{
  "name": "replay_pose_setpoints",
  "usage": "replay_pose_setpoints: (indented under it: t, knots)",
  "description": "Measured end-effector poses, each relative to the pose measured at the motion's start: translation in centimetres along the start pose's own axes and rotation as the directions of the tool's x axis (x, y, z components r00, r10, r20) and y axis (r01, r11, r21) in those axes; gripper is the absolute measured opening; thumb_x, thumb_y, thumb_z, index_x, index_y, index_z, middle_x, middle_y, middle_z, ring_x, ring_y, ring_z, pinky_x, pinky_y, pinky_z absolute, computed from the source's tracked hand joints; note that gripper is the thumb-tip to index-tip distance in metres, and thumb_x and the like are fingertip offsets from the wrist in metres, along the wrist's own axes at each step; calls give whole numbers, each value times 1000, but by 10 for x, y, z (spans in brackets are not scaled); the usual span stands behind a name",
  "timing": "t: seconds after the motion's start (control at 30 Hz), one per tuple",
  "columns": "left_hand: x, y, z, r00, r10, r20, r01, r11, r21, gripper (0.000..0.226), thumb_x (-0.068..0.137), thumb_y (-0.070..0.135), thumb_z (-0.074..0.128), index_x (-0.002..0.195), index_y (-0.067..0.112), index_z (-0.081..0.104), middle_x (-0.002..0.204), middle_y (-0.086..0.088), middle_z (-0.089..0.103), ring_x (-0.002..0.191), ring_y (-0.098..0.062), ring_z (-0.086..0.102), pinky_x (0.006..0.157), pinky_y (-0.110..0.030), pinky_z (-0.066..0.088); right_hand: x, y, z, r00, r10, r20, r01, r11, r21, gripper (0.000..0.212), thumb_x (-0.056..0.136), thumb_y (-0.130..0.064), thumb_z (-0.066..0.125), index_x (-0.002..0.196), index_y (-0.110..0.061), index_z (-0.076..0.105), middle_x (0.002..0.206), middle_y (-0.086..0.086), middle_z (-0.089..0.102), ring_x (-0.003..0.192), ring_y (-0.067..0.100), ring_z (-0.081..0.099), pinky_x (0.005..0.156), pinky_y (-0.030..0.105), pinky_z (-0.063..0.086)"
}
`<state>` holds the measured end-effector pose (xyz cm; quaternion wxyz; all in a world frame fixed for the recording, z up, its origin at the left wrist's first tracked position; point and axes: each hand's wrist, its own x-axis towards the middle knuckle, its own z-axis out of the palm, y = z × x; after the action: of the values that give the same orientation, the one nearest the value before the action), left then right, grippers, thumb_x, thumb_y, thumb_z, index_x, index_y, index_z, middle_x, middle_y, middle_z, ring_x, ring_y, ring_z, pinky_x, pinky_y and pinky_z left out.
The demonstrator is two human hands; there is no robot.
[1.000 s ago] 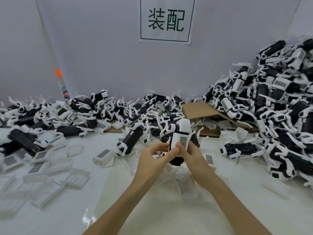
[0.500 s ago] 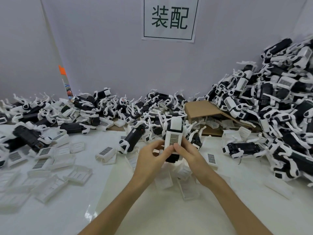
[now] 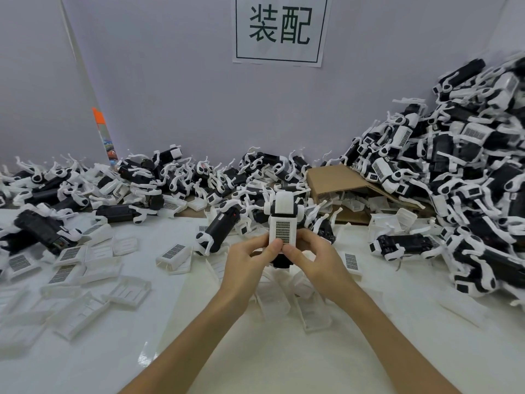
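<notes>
Both hands hold 1 black-and-white unit [image 3: 282,207] upright above the table [image 3: 284,354], in front of the heap [image 3: 181,177] of like units. Left hand [image 3: 250,261] and right hand [image 3: 316,258] curl round its sides. Both thumbs press the lower end of its white grille cover [image 3: 283,231].

Risk: uneven thumb pressure could seat the cover skewed or snap a clip.

Versus 1.0 s ago: the unit leaned right. It now sits squared, with the thumbs meeting.
</notes>
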<state>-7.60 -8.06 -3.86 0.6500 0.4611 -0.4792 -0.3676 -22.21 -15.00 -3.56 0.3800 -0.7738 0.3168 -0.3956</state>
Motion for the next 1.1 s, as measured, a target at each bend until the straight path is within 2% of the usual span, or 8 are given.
replay_pose_setpoints:
  t: [0.2, 0.3, 0.43, 0.57, 0.7, 0.83, 0.97, 1.1]
  knots:
    - [2, -2, -1, 999, -38, -4, 38, 999, -14, 22, 96, 18, 63, 113, 16, 77, 106, 5, 77, 98, -10, 72, 77, -17, 54, -3, 2, -3, 998, -53, -24, 53, 999, -14, 30, 94, -29, 67, 121, -17, 65, 108, -8, 73, 103, 5, 66, 89, 23, 53]
    - [1, 0, 1, 999, -24, -32, 24, 1000, 3, 19, 93, 22, 68, 110, 25, 77, 100, 8, 78, 93, -6, 72, 74, -12, 52, -2, -1, 0, 999, -33, 3, 33, 997, 76, 36, 91, -35, 61, 122, -17, 66, 112, -5, 73, 107, 8, 67, 93, 28, 53]
    - [-3, -1, 7, 983, 81, -166, -57, 988, 146, 16, 85, 30, 79, 99, 33, 75, 92, 12, 77, 81, -7, 73, 68, -14, 54, 2, -1, 4, 1000, 19, -4, -18, 979, 201, 40, 86, -35, 58, 121, -17, 64, 113, -3, 73, 105, 13, 68, 91, 32, 54]
    - [-5, -6, 10, 958, 160, -239, -80, 947, 312, 37, 75, 37, 87, 100, 26, 63, 92, 18, 71, 75, 0, 66, 65, -19, 53, 2, 0, -2, 999, 28, -41, -15, 959, 282, 33, 84, -33, 59, 113, -19, 66, 106, -1, 73, 103, 21, 67, 88, 35, 54]
    - [-7, -11, 12, 969, 188, -162, -106, 905, 412, 45, 70, 47, 82, 98, 33, 50, 96, 28, 64, 83, 3, 64, 68, -19, 52, -2, -2, 4, 998, -44, -45, 50, 989, 142, 43, 73, -48, 73, 111, -30, 64, 106, -10, 71, 103, 12, 65, 88, 38, 54]
    - [-2, -16, 9, 993, 93, -71, -64, 939, 338, 55, 74, 26, 82, 120, 29, 51, 102, 23, 71, 95, 3, 68, 80, -21, 56, -2, 0, 11, 991, -61, -118, 68, 996, 53, 34, 82, -28, 80, 113, -28, 65, 105, -10, 70, 99, 10, 66, 90, 38, 54]
    - [4, -12, 5, 995, 35, 95, -52, 983, 178, 42, 93, 7, 68, 130, 18, 52, 119, 4, 71, 114, -9, 67, 90, -27, 56, 1, -1, 2, 996, -17, -82, 27, 991, 130, 29, 91, -13, 71, 119, -20, 65, 111, -4, 71, 107, 15, 66, 94, 44, 55]
    - [5, -8, 3, 988, 60, 142, -78, 990, 117, 30, 99, 0, 55, 127, 10, 59, 122, -1, 71, 112, -11, 68, 90, -24, 55, 3, -2, -9, 1000, 12, -2, -11, 974, 228, 30, 94, -18, 67, 123, -11, 64, 115, 4, 72, 112, 20, 65, 98, 45, 54]
